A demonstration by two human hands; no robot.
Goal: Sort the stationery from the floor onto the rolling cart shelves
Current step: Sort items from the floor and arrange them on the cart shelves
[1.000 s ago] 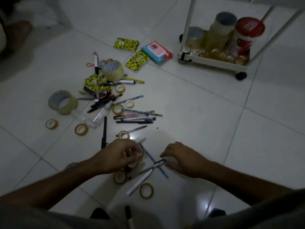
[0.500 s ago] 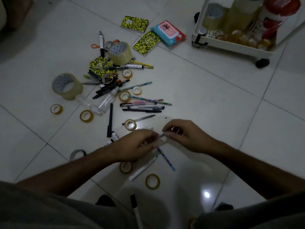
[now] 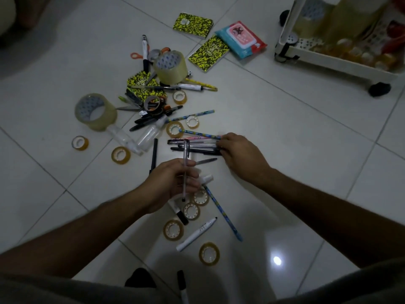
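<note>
Since a moment ago my right hand [image 3: 237, 152] has reached forward onto the pens [image 3: 195, 145]; my left hand [image 3: 173, 185] grips a clear pen [image 3: 185, 170]. Grabbing the bundle one-handed could scatter it. Far right waits the cart [image 3: 328, 60].

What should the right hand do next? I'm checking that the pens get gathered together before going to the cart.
Probably close the right hand on the row of pens its fingertips are touching and lift them. The left hand already holds one clear pen upright, so the two lots could be joined, then carried to the rolling cart at the upper right.
</note>
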